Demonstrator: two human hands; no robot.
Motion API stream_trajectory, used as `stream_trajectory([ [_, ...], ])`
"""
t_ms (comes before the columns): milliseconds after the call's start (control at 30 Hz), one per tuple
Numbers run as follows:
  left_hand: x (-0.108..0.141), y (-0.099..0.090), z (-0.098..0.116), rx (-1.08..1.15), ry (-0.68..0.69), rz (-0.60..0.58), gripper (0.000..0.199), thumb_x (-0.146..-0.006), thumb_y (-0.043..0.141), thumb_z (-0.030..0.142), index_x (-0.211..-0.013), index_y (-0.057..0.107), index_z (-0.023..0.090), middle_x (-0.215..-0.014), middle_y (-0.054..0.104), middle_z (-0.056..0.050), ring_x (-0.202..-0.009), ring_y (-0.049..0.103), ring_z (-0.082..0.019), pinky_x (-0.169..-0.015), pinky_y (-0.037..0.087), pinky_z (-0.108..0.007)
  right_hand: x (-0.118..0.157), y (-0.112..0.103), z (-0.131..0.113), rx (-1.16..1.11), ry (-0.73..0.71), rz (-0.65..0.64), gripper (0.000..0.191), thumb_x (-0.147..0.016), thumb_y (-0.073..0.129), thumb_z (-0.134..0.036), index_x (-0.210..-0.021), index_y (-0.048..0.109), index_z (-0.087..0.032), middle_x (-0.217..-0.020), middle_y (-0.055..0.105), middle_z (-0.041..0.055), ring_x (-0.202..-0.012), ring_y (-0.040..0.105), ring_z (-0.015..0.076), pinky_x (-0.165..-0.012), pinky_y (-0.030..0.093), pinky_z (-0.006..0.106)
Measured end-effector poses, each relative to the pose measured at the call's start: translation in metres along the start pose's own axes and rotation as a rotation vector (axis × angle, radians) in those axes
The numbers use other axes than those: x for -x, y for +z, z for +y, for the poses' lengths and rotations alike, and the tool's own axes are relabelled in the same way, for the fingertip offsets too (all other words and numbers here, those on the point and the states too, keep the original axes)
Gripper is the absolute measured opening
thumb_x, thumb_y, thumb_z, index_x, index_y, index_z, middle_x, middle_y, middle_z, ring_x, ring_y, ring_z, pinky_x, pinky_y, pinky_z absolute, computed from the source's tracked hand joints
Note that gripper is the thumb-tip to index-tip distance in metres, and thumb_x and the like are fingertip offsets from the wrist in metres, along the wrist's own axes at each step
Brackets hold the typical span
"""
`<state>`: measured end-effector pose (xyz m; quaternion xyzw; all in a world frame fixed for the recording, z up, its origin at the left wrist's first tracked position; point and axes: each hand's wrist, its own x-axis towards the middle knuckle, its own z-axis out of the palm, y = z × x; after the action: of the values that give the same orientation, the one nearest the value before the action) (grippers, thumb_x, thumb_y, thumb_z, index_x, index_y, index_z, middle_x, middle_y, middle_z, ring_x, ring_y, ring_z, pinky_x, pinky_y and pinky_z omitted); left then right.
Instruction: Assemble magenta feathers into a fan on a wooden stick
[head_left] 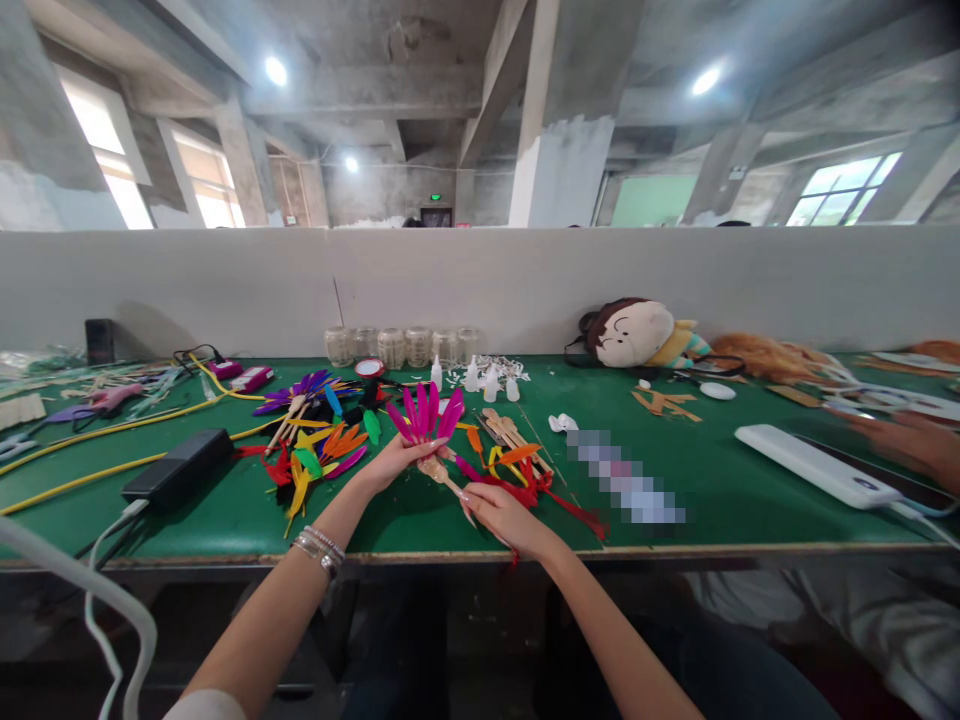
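Observation:
My left hand (397,462) grips a fan of magenta feathers (424,415) at its base, on a thin wooden stick (442,478). My right hand (506,520) sits just below, its fingertips on the stick's lower end and near the left hand. A silver bracelet (319,550) circles my left wrist. Loose feathers in orange, purple, yellow and green (319,450) lie on the green table (720,520) left of my hands, and red feathers (551,495) lie right of them. Wooden sticks (510,430) lie beyond my right hand.
Several glass jars (397,347) and small white glue bottles (491,385) stand along a white partition (525,285). A black power adapter (178,468), yellow cables (97,480), a white power bank (814,465) and a plush doll (634,335) are on the table. A co-worker's blurred hand (911,440) is at the right.

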<state>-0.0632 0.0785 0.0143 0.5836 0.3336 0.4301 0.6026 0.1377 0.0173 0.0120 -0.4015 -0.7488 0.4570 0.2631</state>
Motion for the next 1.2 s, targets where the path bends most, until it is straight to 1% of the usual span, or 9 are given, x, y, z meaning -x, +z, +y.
stream_trajectory([
  [133, -0.0007, -0.0005, -0.0012, 0.029, -0.001, 0.020, 0.035, -0.064, 0.068, 0.039, -0.083, 0.069, 0.010, -0.081, 0.070, -0.010, -0.071, 0.063, -0.018, -0.069, 0.047, -0.028, -0.0001, -0.0003, 0.0000, 0.015, -0.010, -0.002, 0.037, -0.080, 0.039, -0.052, -0.064, 0.045, -0.018, -0.058, 0.035, -0.0048, -0.052, 0.032, 0.0077, -0.047, 0.025, 0.020],
  [367, 0.0017, 0.0009, 0.0021, 0.084, 0.001, 0.030, 0.032, -0.064, 0.069, 0.035, -0.083, 0.069, 0.010, -0.080, 0.070, -0.009, -0.067, 0.063, -0.017, -0.063, 0.048, -0.027, -0.0002, -0.0002, 0.0007, 0.019, -0.002, -0.014, 0.034, -0.083, 0.037, -0.047, -0.065, 0.045, -0.018, -0.057, 0.033, -0.0049, -0.052, 0.031, 0.0076, -0.046, 0.024, 0.020],
  [533, 0.0006, -0.0007, 0.0005, 0.098, -0.009, 0.047, 0.036, -0.062, 0.071, 0.034, -0.089, 0.068, 0.010, -0.079, 0.070, -0.009, -0.068, 0.063, -0.017, -0.064, 0.049, -0.027, -0.0005, 0.0000, 0.0012, 0.014, -0.003, -0.005, 0.034, -0.082, 0.038, -0.048, -0.066, 0.045, -0.018, -0.058, 0.034, -0.0049, -0.051, 0.031, 0.0074, -0.046, 0.024, 0.020],
  [800, -0.0019, -0.0028, -0.0027, 0.092, -0.014, 0.081, 0.039, -0.060, 0.072, 0.036, -0.089, 0.068, 0.010, -0.079, 0.070, -0.009, -0.068, 0.064, -0.018, -0.067, 0.049, -0.028, -0.0011, 0.0001, 0.0031, 0.012, -0.013, -0.004, 0.036, -0.081, 0.039, -0.049, -0.065, 0.045, -0.018, -0.056, 0.033, -0.0053, -0.051, 0.030, 0.0072, -0.046, 0.024, 0.020],
  [1067, -0.0007, -0.0022, -0.0018, 0.049, -0.008, 0.033, 0.037, -0.062, 0.071, 0.036, -0.088, 0.068, 0.009, -0.083, 0.070, -0.010, -0.071, 0.064, -0.018, -0.067, 0.048, -0.028, -0.0018, 0.0002, 0.0045, 0.007, -0.026, 0.002, 0.035, -0.082, 0.039, -0.048, -0.065, 0.046, -0.018, -0.059, 0.036, -0.0046, -0.052, 0.032, 0.0074, -0.046, 0.025, 0.020],
  [1200, -0.0008, -0.0025, -0.0020, 0.037, 0.022, 0.020, 0.035, -0.063, 0.070, 0.036, -0.085, 0.069, 0.009, -0.081, 0.071, -0.010, -0.071, 0.064, -0.018, -0.068, 0.049, -0.028, -0.0013, 0.0002, 0.0033, 0.002, -0.007, -0.004, 0.033, -0.082, 0.040, -0.046, -0.065, 0.046, -0.018, -0.057, 0.034, -0.0053, -0.051, 0.031, 0.0072, -0.046, 0.024, 0.020],
])
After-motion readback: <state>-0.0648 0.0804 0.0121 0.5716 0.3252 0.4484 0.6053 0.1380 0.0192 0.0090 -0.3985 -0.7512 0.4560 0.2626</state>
